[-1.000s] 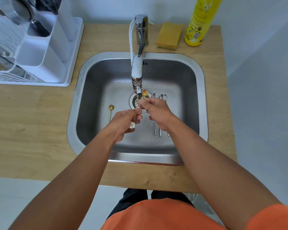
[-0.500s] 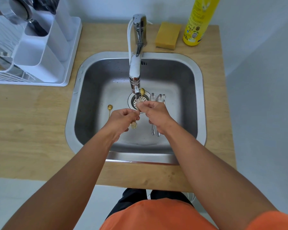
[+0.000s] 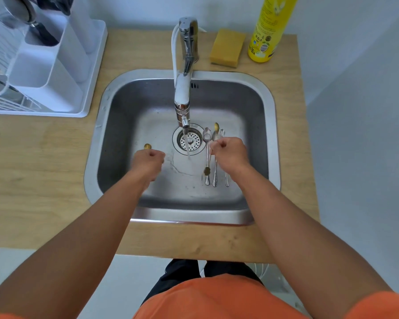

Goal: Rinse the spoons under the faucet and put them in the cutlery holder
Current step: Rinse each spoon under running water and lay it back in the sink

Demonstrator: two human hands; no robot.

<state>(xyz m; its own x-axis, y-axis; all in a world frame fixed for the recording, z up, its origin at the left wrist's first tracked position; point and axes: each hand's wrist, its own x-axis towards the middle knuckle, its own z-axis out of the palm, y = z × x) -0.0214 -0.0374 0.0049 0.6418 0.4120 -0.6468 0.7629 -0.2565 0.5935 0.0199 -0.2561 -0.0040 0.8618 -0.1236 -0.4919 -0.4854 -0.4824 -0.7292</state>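
Tap [image 3: 184, 72] running, thin stream landing by the drain [image 3: 189, 142]. Both my hands low in the sink [image 3: 115, 93], either side of the water.

Left hand [image 3: 148, 160]: fingers curled under, over a gold spoon [image 3: 147, 146] whose bowl shows just beyond the knuckles. I cannot tell whether the handle is pinched or the fist is bare.

Right hand [image 3: 229, 153]: also curled, over the row of silver spoons [image 3: 207, 157] lying side by side on the sink floor right of the drain. A second gold spoon [image 3: 216, 126] pokes out past the fingers, its flower-shaped end showing lower down. Held or merely covered, cannot tell.

Handling, my reading: light, stiff metal, thin handles, wet and slick. Flat on steel they will be awkward to lift; best to pinch mid-handle or tip one up by the bowl, one at a time.

Cutlery holder [image 3: 44, 72] stands in the white rack on the counter, well to the left; some dark-handled things stand in it already
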